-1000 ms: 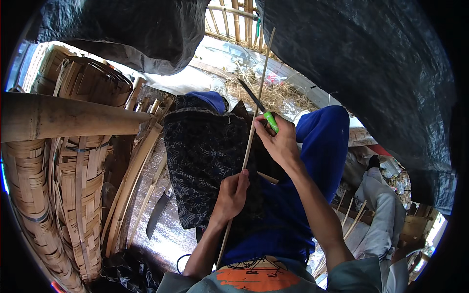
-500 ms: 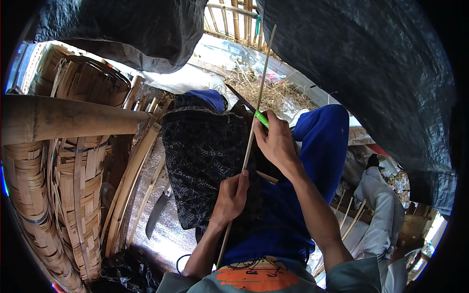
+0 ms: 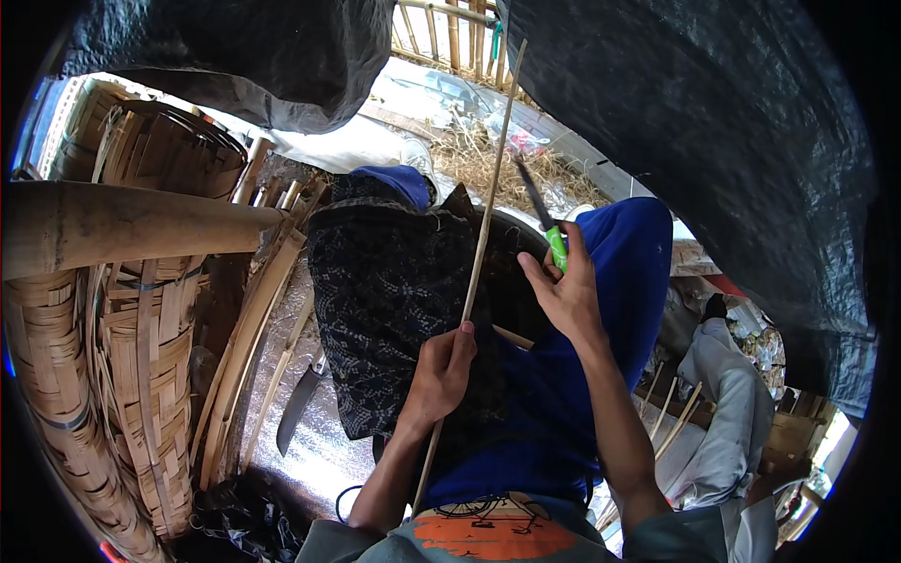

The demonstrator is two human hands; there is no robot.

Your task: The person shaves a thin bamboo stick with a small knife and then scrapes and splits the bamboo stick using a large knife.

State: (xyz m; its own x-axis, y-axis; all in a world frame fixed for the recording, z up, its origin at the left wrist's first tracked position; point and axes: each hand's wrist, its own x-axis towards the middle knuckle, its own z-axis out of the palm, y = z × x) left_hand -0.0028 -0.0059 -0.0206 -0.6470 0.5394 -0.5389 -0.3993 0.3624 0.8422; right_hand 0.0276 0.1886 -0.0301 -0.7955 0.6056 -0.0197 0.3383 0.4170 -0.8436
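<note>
A long thin bamboo strip [image 3: 487, 220] slants upward over my lap, its top reaching toward the slatted fence. My left hand [image 3: 443, 371] is closed round its lower part, thumb along the strip. To the right of it, my right hand [image 3: 568, 291] holds a knife by its bright green handle [image 3: 557, 248]. The narrow dark blade [image 3: 535, 192] points up and left, apart from the strip. Under both hands a dark patterned cloth [image 3: 385, 310] covers my left leg, and blue trousers [image 3: 624, 272] show on the right.
Woven bamboo baskets [image 3: 150, 375] stand at left behind a thick bamboo pole [image 3: 141, 225]. A large dark blade [image 3: 298, 413] lies on the shiny floor sheet beside split bamboo [image 3: 253, 338]. Black tarps [image 3: 713, 169] hang overhead. Straw [image 3: 488, 174] lies ahead; pale cloth [image 3: 723, 403] is at right.
My right hand has moved right and slightly down, taking the knife off the strip, and its blade now shows clear of it. My left hand stays nearly in place on the strip.
</note>
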